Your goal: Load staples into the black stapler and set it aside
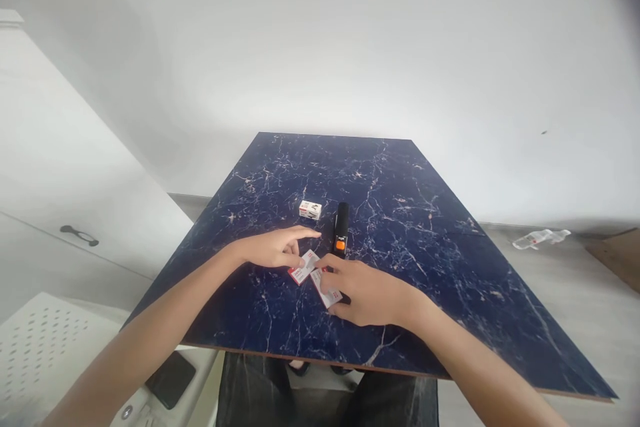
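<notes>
Two small white-and-red packs (303,268) lie together near the middle of the table, their print too small to read. My left hand (275,248) is beside the farther pack, its index finger stretched forward and its thumb at the pack's edge. My right hand (367,290) has its fingers closed around the nearer white-and-red pack (327,288) and partly covers it. A black stapler-like tool with an orange part (342,227) lies just beyond my right hand, which hides its near end. Farther off stands a small white box with black pictures (311,209).
The dark blue marbled table (330,167) reaches to a white wall. A white cabinet (65,167) stands at left, above a white perforated surface (40,340) holding a black phone-like slab (171,379). Clear bottles (540,238) lie on the floor at right, near brown cardboard (617,253).
</notes>
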Demonstrator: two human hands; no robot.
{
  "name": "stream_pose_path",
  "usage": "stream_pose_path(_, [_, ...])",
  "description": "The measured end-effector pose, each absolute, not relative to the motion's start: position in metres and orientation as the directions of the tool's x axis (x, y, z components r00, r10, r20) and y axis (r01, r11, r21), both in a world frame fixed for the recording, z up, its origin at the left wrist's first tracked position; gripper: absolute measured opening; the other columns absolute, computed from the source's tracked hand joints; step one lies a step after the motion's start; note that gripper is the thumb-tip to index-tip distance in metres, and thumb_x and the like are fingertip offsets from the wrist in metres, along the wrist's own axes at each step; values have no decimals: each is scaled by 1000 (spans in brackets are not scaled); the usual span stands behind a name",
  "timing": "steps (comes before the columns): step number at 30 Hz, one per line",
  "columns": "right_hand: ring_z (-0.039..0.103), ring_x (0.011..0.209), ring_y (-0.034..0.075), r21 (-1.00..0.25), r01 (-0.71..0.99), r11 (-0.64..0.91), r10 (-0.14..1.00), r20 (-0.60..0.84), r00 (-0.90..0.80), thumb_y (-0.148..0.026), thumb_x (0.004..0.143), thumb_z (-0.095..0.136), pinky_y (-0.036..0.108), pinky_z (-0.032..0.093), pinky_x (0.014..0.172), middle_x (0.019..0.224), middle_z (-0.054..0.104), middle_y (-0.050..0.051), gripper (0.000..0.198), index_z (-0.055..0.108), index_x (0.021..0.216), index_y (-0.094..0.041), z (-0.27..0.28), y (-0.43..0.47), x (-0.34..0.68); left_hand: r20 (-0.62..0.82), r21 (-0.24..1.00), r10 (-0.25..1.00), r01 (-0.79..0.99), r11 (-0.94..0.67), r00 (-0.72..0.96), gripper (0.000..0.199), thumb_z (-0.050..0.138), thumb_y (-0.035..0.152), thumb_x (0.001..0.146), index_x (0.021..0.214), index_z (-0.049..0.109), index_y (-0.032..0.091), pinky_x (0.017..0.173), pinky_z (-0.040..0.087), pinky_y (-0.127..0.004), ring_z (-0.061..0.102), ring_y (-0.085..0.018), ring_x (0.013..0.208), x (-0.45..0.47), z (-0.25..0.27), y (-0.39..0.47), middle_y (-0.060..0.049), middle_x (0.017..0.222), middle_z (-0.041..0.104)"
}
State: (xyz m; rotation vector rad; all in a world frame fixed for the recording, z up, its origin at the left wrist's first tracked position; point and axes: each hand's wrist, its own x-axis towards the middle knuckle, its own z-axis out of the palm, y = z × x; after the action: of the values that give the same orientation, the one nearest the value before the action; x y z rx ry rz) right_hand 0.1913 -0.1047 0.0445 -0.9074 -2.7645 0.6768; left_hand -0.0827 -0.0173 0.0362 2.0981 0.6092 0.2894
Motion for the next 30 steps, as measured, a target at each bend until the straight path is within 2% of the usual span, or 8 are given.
stream_pose_path(4, [62, 83, 16, -535, 477, 697, 568, 7, -823, -19, 82, 73, 28, 50, 73, 113, 62, 4, 21, 66, 101, -21, 42, -103, 190, -84, 850, 429, 289, -440, 900, 76, 76, 26, 83, 151, 45, 39, 65, 57, -26, 74, -17, 84, -89, 39, -16, -14, 147, 54])
stream_pose_path(7, [63, 89, 17, -591, 462, 661, 595, 38, -803, -21, 80, 78, 28, 52, 78, 114, 61, 4, 26, 67, 104, -22, 35, -107, 187, -103, 800, 367, 296, -522, 925, 91, 86, 22, 68, 149, 48, 42, 58, 54, -24, 72, -15, 76, -90, 42, -20, -10, 157, 44])
stream_pose_path(11, [64, 109, 23, -591, 537, 602, 692, 51, -720, -26, 89, 71, 34, 54, 92, 138, 54, 9, 28, 64, 116, -25, 27, -127, 189, -84, 710, 442, 365, -602, 893, 82, 80, 18, 71, 145, 53, 38, 53, 50, -24, 65, -11, 64, -80, 40, -30, -7, 148, 52])
stream_pose_path(14, [51, 135, 29, -561, 597, 574, 751, 70, -656, -26, 95, 61, 41, 50, 104, 155, 42, 11, 28, 59, 123, -25, 20, -144, 193, -81, 688, 499, 411, -598, 863, 75, 78, 23, 76, 145, 53, 36, 58, 51, -25, 66, -14, 73, -73, 36, -33, -8, 139, 56])
stream_pose_path(16, [49, 137, 30, -557, 623, 549, 784, 84, -615, -25, 95, 61, 42, 51, 104, 156, 42, 11, 23, 59, 118, -24, 15, -150, 194, -79, 680, 522, 429, -595, 849, 79, 81, 29, 75, 147, 50, 36, 65, 52, -27, 67, -18, 85, -70, 36, -33, -8, 138, 56])
stream_pose_path(21, [66, 106, 24, -601, 545, 584, 778, 221, -589, -19, 81, 69, 35, 57, 84, 139, 55, 12, 20, 58, 98, -22, 16, -141, 188, -110, 646, 583, 504, -573, 805, 77, 78, 47, 81, 150, 46, 34, 82, 52, -34, 63, -28, 111, -65, 33, -33, -9, 140, 56])
stream_pose_path(25, [59, 116, 29, -523, 520, 675, 735, 422, -530, -23, 82, 69, 43, 52, 94, 135, 58, 13, 20, 59, 99, -21, 38, -112, 177, -46, 591, 637, 535, -603, 769, 96, 79, 55, 78, 159, 32, 35, 105, 44, -48, 51, -37, 133, -66, 24, -28, -10, 154, 48])
stream_pose_path(30, [49, 128, 38, -357, 610, 707, 703, 257, -664, -31, 77, 78, 58, 39, 108, 99, 70, 9, 27, 65, 99, -21, 47, -80, 164, -61, 586, 669, 569, -577, 740, 128, 86, 62, 65, 164, 9, 37, 114, 36, -57, 30, -42, 149, -79, 22, -21, -10, 163, 34])
